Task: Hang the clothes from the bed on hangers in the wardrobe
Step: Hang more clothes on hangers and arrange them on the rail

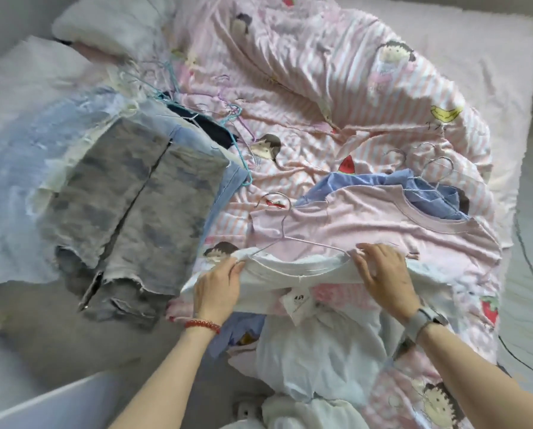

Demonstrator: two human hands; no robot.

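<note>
Nearest, on the bed point(503, 57), both hands pinch a limp white shirt point(290, 270): left hand point(217, 284) clamps one shoulder, right hand point(382, 274) the other, over a thin wire hanger point(290, 239). Light, floppy cloth; hold it best at the shoulders. Beyond lie a pink shirt point(367, 221) and folded jeans point(129, 193).

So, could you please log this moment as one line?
step: fitting hanger into white garment | left hand: gripping | right hand: gripping | place: bed

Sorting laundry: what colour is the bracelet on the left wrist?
Red bracelet, a beaded band, clearest in the head view.
</note>
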